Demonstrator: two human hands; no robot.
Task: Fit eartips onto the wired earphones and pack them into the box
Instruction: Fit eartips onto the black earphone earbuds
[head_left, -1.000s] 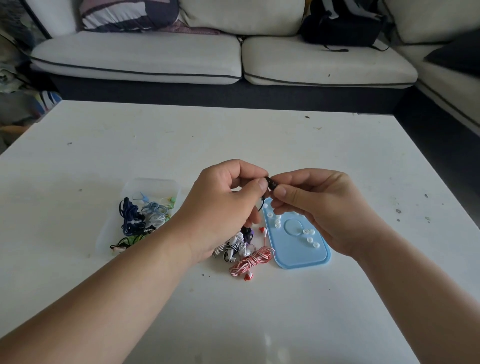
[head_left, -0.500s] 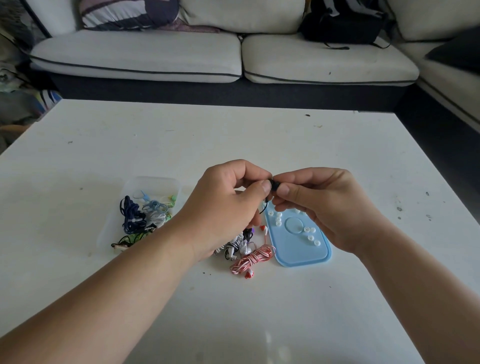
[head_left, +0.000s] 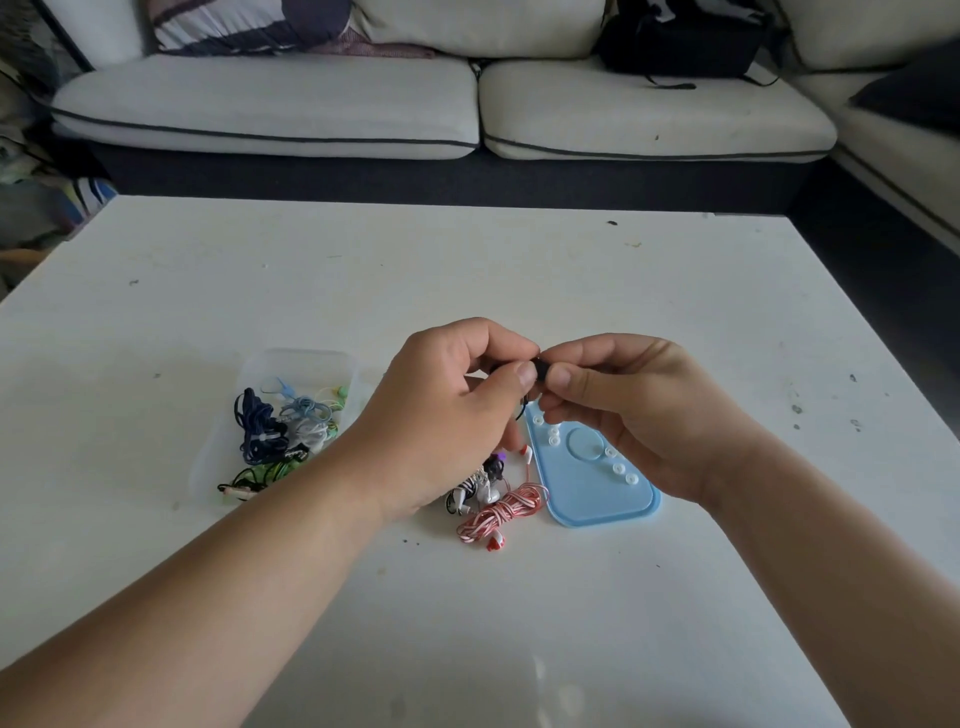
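White table (head_left: 467, 623). Nearest you: red earphones (head_left: 501, 512) and a striped pair (head_left: 470, 491), both unpacked. The lid (head_left: 597, 499) beside them holds loose eartips (head_left: 618, 469). Your left hand (head_left: 447, 410) and right hand (head_left: 639, 410) both pinch a black earbud (head_left: 540, 370) above the lid. A tip is probably going on, but it's too small to tell. Box (head_left: 306, 364) on the left already holds several sets. Sofa (head_left: 270, 109) behind.

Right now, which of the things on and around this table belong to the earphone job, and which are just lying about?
Job: black earbud pinched by left hand and right hand; white eartips on the blue lid; clear box holding coiled earphones; red-and-white earphones and striped black-and-white earphones on the table.
Lying about: sofa, black backpack, patterned cushion.
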